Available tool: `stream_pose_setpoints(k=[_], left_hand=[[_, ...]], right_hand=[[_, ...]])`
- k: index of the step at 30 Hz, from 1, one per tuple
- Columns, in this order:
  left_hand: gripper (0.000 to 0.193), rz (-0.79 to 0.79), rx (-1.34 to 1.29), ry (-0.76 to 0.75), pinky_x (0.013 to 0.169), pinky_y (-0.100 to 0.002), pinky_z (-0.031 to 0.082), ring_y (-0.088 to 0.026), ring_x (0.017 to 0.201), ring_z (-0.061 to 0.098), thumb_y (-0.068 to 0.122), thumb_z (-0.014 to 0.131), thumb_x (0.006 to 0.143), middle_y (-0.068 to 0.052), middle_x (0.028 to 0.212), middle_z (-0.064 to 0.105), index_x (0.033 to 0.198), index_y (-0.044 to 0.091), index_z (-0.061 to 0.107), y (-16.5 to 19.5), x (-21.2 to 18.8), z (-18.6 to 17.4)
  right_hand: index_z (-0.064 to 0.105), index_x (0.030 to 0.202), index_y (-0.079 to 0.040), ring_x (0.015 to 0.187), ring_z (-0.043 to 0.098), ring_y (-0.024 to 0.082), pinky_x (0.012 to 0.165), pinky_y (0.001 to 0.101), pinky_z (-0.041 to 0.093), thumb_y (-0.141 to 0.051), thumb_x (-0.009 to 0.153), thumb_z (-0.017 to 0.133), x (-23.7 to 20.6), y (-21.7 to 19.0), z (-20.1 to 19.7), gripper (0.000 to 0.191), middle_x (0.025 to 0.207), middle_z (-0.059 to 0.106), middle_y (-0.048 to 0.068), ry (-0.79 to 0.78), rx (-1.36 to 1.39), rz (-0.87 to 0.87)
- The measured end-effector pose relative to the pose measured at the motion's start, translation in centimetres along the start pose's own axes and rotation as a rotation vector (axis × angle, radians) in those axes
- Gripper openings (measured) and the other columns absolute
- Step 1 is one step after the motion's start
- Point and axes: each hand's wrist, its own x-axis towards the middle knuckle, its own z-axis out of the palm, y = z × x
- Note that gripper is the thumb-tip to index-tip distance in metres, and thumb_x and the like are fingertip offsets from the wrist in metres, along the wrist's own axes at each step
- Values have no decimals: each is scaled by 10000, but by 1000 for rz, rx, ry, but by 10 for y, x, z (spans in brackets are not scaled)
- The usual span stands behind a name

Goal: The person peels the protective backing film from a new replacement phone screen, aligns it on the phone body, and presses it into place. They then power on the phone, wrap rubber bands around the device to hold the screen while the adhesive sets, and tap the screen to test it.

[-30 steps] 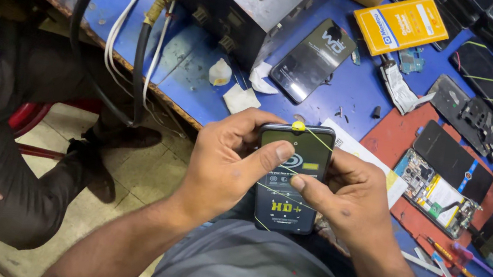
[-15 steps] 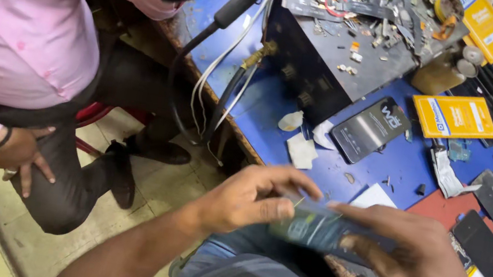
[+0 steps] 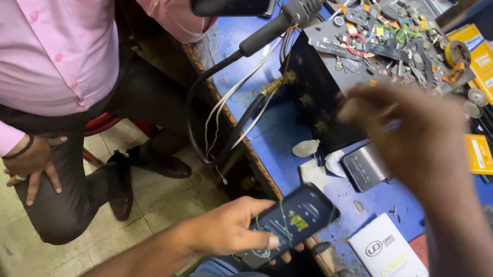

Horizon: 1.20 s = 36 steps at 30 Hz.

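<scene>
Down low, the left hand [image 3: 232,228] holds a dark phone [image 3: 294,222] with a cracked screen, fingers curled under it and the thumb pressed on its edge. The phone sits just over the near edge of the blue worktop [image 3: 273,136], tilted up toward the right. The right hand [image 3: 408,134] is lifted high above the worktop and looks blurry, so I cannot tell if it pinches something or holds nothing. Under it lie a small grey box [image 3: 364,167] and a white packet [image 3: 397,268]. A yellow box [image 3: 486,64] sits further back, next to a dark metal case [image 3: 331,106] with lots of little parts heaped on top. A black tool with a thick cable [image 3: 281,22] hangs over the edge of the worktop. On the left stands another person in a pink shirt [image 3: 33,26], one hand resting on a knee [image 3: 35,161].
</scene>
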Motion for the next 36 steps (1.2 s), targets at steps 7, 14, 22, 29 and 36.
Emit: stream_pose_setpoints(k=[7, 14, 22, 29, 36], left_hand=[[444, 181, -88, 197, 913, -378, 594, -224, 1031, 713, 90, 658, 914, -189, 1210, 696, 1317, -82, 586, 10, -6, 3], [481, 211, -107, 268, 935, -396, 600, -227, 1048, 711, 100, 657, 897, -196, 1232, 693, 1332, -77, 551, 11, -8, -6], [467, 243, -72, 255, 936, -398, 601, -230, 1051, 708, 98, 651, 897, -191, 1214, 695, 1323, -67, 552, 10, -3, -7], [431, 228, -96, 283, 939, -396, 597, -229, 1054, 709, 104, 648, 908, -178, 1203, 694, 1295, -66, 564, 9, -2, -6], [395, 254, -63, 285, 949, -415, 601, -230, 1063, 705, 70, 628, 919, -173, 1218, 686, 1288, -58, 568, 7, 1, -7]], right_hand=[[810, 1048, -70, 864, 694, 334, 766, 432, 541, -223, 936, 839, 70, 56, 12, 192, 967, 732, 151, 119, -501, -131], [803, 991, -81, 881, 679, 362, 796, 467, 537, -204, 922, 815, 68, 72, 27, 142, 987, 723, 141, 142, -521, 21], [788, 966, -64, 845, 688, 357, 768, 452, 536, -184, 899, 826, 72, 65, 19, 143, 931, 722, 147, 80, -488, -56], [802, 1018, -70, 829, 691, 334, 760, 434, 532, -221, 892, 847, 80, 68, 10, 201, 924, 715, 165, 83, -408, -17], [790, 951, -64, 859, 669, 358, 789, 460, 527, -208, 889, 834, 83, 76, 25, 163, 942, 705, 157, 119, -467, -20]])
